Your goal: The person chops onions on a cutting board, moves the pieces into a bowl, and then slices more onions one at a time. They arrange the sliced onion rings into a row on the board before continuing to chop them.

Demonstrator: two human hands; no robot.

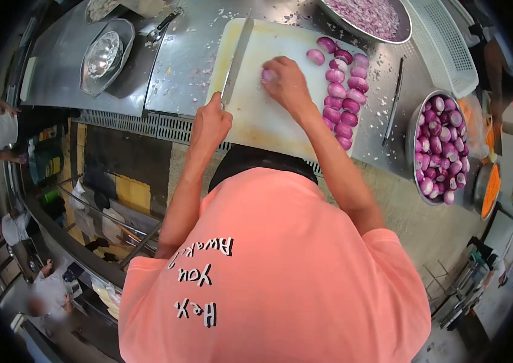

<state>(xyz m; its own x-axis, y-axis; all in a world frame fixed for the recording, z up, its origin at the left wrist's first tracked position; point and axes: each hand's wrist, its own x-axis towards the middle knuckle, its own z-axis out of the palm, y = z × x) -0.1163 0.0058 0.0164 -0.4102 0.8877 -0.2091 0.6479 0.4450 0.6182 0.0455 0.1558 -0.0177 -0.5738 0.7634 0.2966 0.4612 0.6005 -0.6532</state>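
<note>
We are in the middle of slicing onions. Our left hand is wrapped tight around the handle of a long knife, whose blade lies across the left part of the white cutting board, pointing away from us. Our right hand is curled over one peeled onion near the middle of the board, fingers pressing it down.

A row of peeled onion halves waits along the board's right edge; a metal bowl of whole peeled onions stands on the steel surface to the right, and a large pan of chopped onion sits beyond the board.

We judge the next move calls for bringing the blade over to the held onion with the fingertips tucked clear.

The right hand hides most of the onion, so we cannot tell whether it is whole, halved or partly cut. The pan is cut off by the frame's top edge, and the picture's rim is dark and distorted.
</note>
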